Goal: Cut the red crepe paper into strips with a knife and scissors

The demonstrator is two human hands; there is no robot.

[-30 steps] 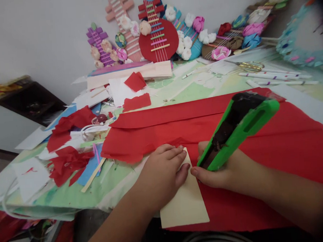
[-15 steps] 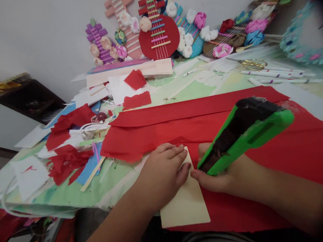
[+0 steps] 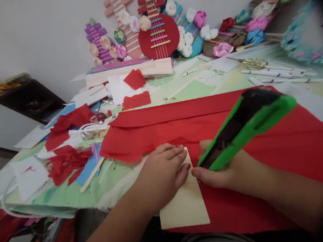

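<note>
- Thin red sheet (paper or fabric, couldn't tell) spread across the table in front of me: smooth matte face, long straight flap along the far side, ragged at the left end.
- Stiff card strip, pale yellow, flat, straight-edged, lay over the near part of the red sheet.
- Cutter: long, chunky green shell, dark scuffed channel down the middle. It slanted, top end up to the right, lower end just beside the card's right edge. Blade end hidden from me.
- Crumpled red scraps sat at left with a blue strip and a thin yellow stick; all on a green-and-white painted tablecloth.
- Behind: gold-handled scissors, slim white rods with coloured bands, and a round red lute model with pale strings and coloured rungs, near puffy crumpled flowers.
- My left hand: palm down, fingers close together and slightly bent, pressing on the card; gripped nothing.
- My right hand: wrapped around the lower part of the cutter, thumb stretched toward the card's right edge. Some fingers were hidden behind the tool.
</note>
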